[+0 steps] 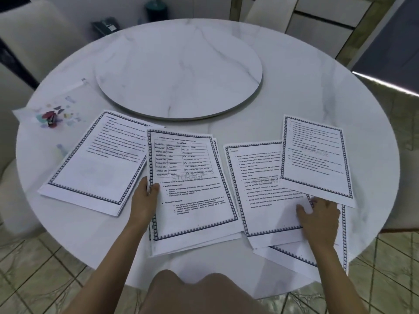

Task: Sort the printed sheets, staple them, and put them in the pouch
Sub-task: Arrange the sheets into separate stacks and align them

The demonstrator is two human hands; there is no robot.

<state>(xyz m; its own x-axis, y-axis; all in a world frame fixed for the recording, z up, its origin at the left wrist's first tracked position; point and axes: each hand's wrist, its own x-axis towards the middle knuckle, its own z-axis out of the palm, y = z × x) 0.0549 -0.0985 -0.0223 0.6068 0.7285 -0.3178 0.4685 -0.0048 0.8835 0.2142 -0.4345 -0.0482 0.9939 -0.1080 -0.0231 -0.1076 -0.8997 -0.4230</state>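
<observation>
the printed sheets lay in four lots on the near half of the round white marble-look bench (pixel 340 87): a left stack of border-printed white paper (pixel 95 162), a middle stack topped by a page with a table (pixel 192 184), a right stack of text pages (pixel 260 189), and a single bordered sheet (pixel 315 155) lying across that right stack's far corner. the hands were well apart. the left hand (pixel 145 198) pinched the left edge of the middle stack, thumb on top and fingers behind the edge. the right hand (pixel 319 214) lay spread on the right stack with fingertips at the single sheet's near edge; whether it pinched that sheet or only pressed it could not be told.

the paper looked light, thin and limp, and likely slick sheet on sheet, so a stack would probably fan or slide if lifted by one corner. an edge pinch suited one sheet; a whole stack seemed better squared and gripped along a long side. the clear plastic pouch with coloured shapes (pixel 68 103) lay at the far left, with a small red and dark object (pixel 51 120), possibly the stapler, on it.
</observation>
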